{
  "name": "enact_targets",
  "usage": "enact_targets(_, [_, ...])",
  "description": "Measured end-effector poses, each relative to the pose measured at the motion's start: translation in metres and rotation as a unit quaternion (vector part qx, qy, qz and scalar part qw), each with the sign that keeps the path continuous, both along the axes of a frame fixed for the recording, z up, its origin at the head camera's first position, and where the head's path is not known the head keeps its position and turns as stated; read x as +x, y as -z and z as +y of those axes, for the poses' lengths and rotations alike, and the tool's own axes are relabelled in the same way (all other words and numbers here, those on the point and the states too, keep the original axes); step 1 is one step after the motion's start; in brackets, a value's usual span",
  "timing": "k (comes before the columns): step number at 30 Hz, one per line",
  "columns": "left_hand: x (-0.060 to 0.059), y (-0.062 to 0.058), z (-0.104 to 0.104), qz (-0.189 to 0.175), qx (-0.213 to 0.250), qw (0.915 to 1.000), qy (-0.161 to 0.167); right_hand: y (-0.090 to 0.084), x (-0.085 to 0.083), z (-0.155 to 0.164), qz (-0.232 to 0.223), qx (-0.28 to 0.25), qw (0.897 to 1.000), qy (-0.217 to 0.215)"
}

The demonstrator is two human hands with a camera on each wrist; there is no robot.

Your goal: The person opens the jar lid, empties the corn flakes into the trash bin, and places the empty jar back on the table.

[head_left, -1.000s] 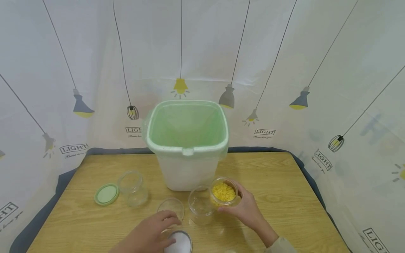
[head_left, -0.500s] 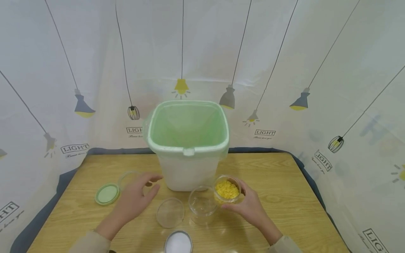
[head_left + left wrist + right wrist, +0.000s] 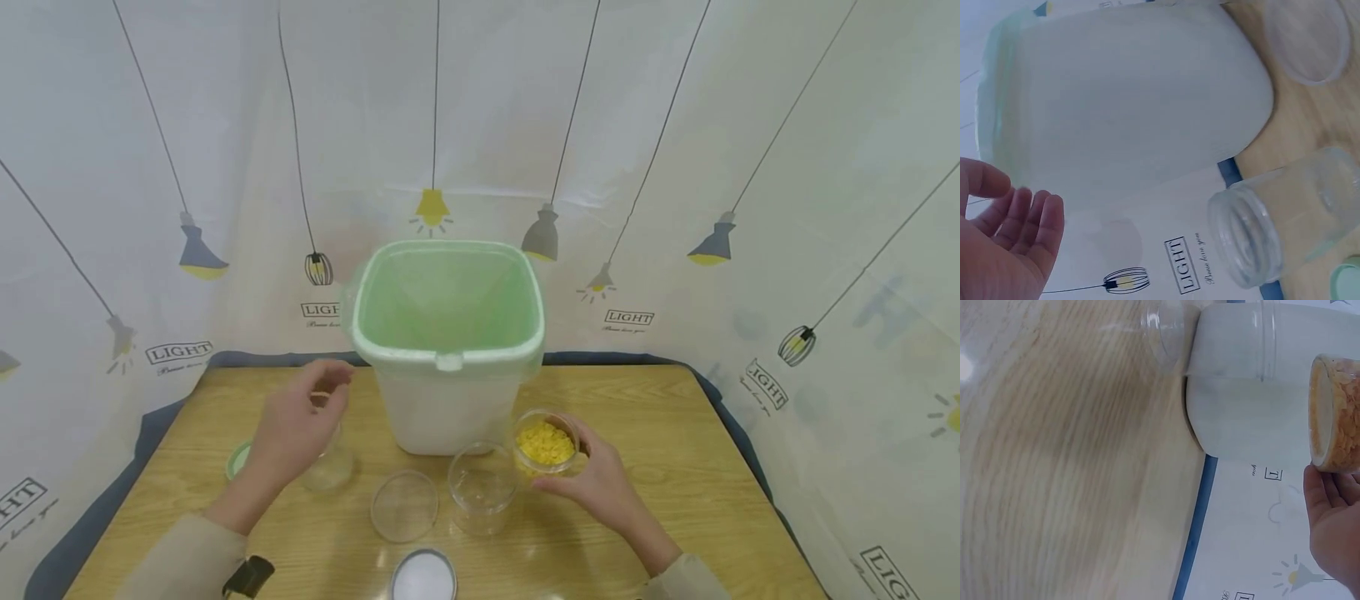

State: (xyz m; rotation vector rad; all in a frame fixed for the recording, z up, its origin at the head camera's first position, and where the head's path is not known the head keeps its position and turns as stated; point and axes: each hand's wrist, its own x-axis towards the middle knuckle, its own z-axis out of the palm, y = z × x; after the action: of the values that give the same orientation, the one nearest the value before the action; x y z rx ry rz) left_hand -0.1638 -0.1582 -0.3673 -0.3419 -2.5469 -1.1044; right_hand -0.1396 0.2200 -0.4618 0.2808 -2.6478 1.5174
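Note:
My right hand (image 3: 600, 483) grips a clear jar (image 3: 1322, 415) full of yellow flake-like pieces (image 3: 545, 443), raised off the table. Beside it stands a second clear jar (image 3: 482, 504), uncovered. My left hand (image 3: 294, 429) is lifted left of a white bin with a green rim (image 3: 450, 358). In the left wrist view its fingers (image 3: 1044, 231) are loosely bent, with nothing between them. Below that hand an open glass jar (image 3: 1310, 212) stands on the table, partly hidden by the hand in the head view.
A clear round lid (image 3: 405, 506) lies between the jars. Nearer the front edge is a white disc with a grey rim (image 3: 423, 577). A green lid (image 3: 237, 460) at the left is mostly behind my left arm. A printed curtain (image 3: 637, 125) surrounds the wooden table (image 3: 660, 433).
My left hand has left the area by the clear lid and the white disc, moving left and up beside the bin. The right hand has shifted slightly right with the jar of yellow pieces.

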Motion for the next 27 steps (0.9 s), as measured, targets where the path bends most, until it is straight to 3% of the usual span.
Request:
enact_targets(4, [-0.003,-0.018,-0.003,-0.041,0.032,0.9986,-0.004,-0.010,0.000,0.004,0.005,0.007,1.000,0.003])
enact_targets(9, [-0.010,-0.038,-0.003,-0.109,0.033,0.9935,-0.007,-0.024,-0.001,0.010,0.018,0.034,0.999,0.002])
enact_targets(13, [-0.020,-0.049,-0.001,-0.168,0.063,0.9838,0.012,-0.037,-0.003,0.015,0.023,0.046,0.999,-0.012])
enact_targets(18, [-0.030,-0.057,0.004,-0.235,0.103,0.9654,0.047,-0.052,-0.004,0.019,0.030,0.074,0.997,-0.022])
enact_targets(21, [-0.036,-0.058,0.008,-0.240,0.119,0.9618,0.057,-0.061,-0.004,0.021,0.033,0.087,0.995,-0.019])
enact_targets(27, [-0.042,-0.055,0.019,-0.220,0.128,0.9664,0.036,-0.077,-0.004,0.025,0.042,0.085,0.995,-0.024])
